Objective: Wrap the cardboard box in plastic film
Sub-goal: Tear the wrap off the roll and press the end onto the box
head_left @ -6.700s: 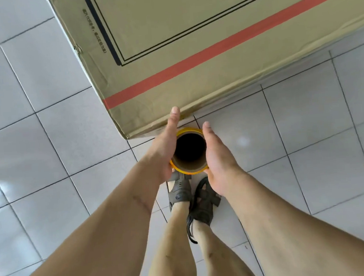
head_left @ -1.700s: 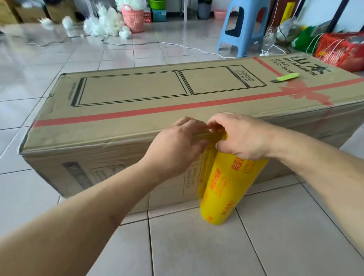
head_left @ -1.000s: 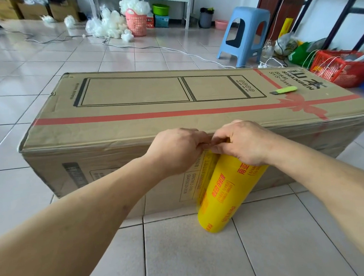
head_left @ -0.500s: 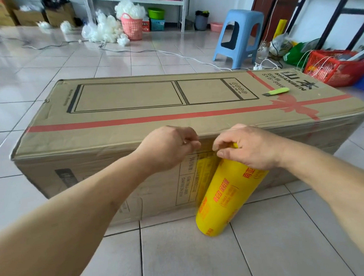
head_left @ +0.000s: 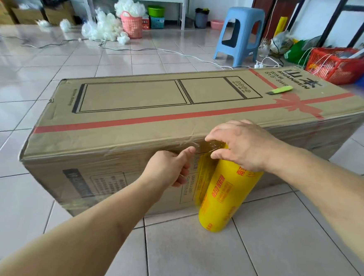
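Grip: right hand (head_left: 245,146) curled over top end of film roll (head_left: 225,190); left hand (head_left: 170,171) pinching pulled-out film edge (head_left: 190,147) at box's near top edge.
Cardboard box (head_left: 175,121): on tiled floor (head_left: 270,250), long side facing; likely stiff and bulky, walk around it.
Film roll: tilted against box face, bottom on floor; likely dense, hold by ends.
Film edge: thin, clingy, tears easily; bunch before pulling.
Green cutter (head_left: 279,90): on box top, far right.
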Action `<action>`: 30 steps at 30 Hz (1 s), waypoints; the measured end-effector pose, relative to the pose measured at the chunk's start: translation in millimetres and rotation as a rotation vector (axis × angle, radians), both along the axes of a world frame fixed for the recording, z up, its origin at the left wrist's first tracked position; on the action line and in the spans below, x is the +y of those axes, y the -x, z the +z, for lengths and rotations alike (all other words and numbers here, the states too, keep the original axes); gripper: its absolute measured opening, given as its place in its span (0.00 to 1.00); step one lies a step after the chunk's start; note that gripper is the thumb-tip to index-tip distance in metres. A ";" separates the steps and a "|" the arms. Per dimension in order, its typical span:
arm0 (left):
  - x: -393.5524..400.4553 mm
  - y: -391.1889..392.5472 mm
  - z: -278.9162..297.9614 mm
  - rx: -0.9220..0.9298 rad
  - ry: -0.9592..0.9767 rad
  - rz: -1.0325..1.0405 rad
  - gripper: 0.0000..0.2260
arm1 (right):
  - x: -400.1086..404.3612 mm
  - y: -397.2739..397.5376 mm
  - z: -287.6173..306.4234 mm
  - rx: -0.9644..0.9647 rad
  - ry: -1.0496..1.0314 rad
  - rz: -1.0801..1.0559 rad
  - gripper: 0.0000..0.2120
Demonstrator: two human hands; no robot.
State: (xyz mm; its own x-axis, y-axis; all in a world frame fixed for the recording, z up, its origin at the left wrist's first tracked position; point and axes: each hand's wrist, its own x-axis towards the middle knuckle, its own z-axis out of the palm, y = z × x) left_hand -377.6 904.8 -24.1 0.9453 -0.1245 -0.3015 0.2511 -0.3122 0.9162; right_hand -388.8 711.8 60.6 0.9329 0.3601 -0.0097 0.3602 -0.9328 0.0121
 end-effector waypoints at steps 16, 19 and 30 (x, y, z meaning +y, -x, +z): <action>-8.4 -11.5 -28.5 -0.045 -0.116 0.014 0.39 | 81.9 26.1 -62.8 0.405 -1.530 -1.050 0.28; -11.3 -11.3 -34.9 -0.062 -0.147 0.037 0.39 | 84.1 22.1 -77.9 0.449 -1.564 -1.124 0.32; -30.7 -6.1 -47.0 -0.094 -0.268 0.074 0.39 | 82.7 12.2 -112.5 0.485 -1.831 -1.232 0.33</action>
State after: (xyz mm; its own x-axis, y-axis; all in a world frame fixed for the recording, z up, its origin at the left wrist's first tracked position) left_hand -371.5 874.0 -71.1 0.9742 0.0175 -0.2249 0.1998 -0.5300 0.8241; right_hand -400.9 794.4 -51.9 0.6683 -0.3210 -0.6710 -0.5071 0.4634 -0.7267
